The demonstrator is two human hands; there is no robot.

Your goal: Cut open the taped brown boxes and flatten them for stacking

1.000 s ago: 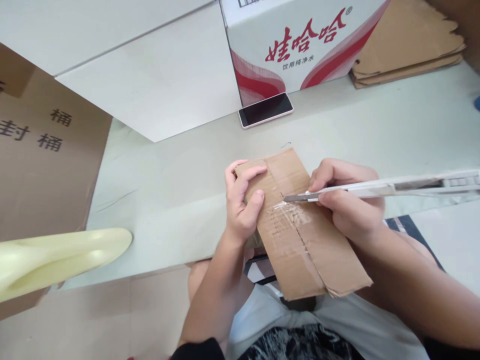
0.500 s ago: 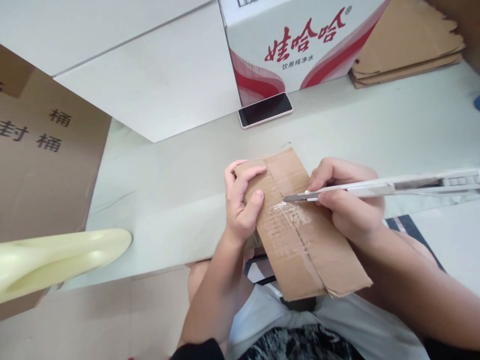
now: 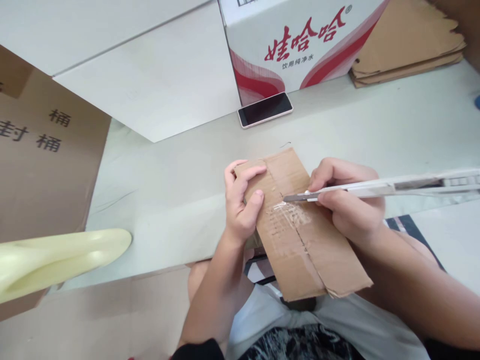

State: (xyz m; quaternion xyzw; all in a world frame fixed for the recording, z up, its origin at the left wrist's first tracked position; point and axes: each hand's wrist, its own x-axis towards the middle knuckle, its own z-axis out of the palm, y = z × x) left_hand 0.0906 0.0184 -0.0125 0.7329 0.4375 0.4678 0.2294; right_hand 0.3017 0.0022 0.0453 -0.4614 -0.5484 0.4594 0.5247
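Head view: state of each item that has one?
Cutter: blade out, tip at the tape.
Small carton: tilted, held off the table.
Tape: wrinkled mid-carton.
Left hand: gripping carton edge.
Right hand: closed on cutter.
Phone: lying face up, screen dark.
Cardboard sheets: stacked flat.

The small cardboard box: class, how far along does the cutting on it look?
Apparently done: the small cardboard box has scuffed, scored marks around its middle and dark gaps along the seam.

In hand: the right hand holds the knife, blade tip near the seam; the left hand grips the box.

Probably left: freeing the flaps, which lie flat, with shiny tape seemingly over parts of the seam.
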